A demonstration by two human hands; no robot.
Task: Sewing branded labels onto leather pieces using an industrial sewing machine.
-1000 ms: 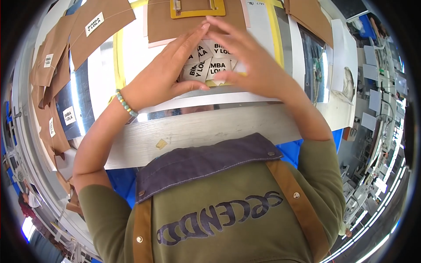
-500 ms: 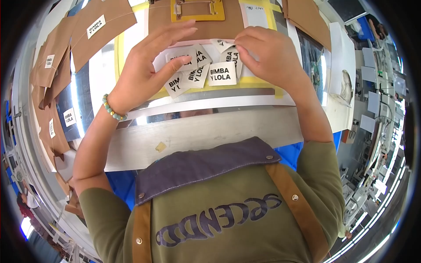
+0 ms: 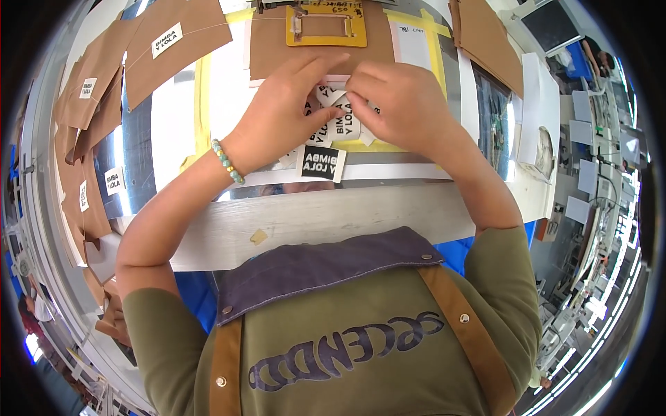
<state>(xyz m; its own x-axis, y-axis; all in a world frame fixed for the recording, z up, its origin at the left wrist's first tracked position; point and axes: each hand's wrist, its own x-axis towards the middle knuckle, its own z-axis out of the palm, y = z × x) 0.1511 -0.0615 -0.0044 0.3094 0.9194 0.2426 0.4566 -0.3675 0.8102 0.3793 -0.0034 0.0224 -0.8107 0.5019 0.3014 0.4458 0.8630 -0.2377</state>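
Note:
My left hand (image 3: 277,111), with a beaded bracelet at the wrist, is open over a loose pile of white printed labels (image 3: 344,125), its thumb reaching into them. My right hand (image 3: 395,104) is closed at the pile's upper right, fingertips curled at a label's edge; what they pinch is hidden. A dark label (image 3: 319,163) with pale print and white sides lies below the pile near the front edge. Just beyond my hands is a brown sheet (image 3: 270,48) carrying a yellow rectangular template (image 3: 359,28).
Brown pieces with white labels (image 3: 180,69) overlap on the left. More brown sheets (image 3: 489,48) and a white box (image 3: 538,139) are on the right, near a dark screen (image 3: 544,24). Yellow tape (image 3: 202,97) borders the work area. Other people (image 3: 38,312) appear at the far edges.
Both hands have moved closer together over the labels; my right hand came inward and curled its fingers. The dark label now shows below the pile, where none was visible earlier.

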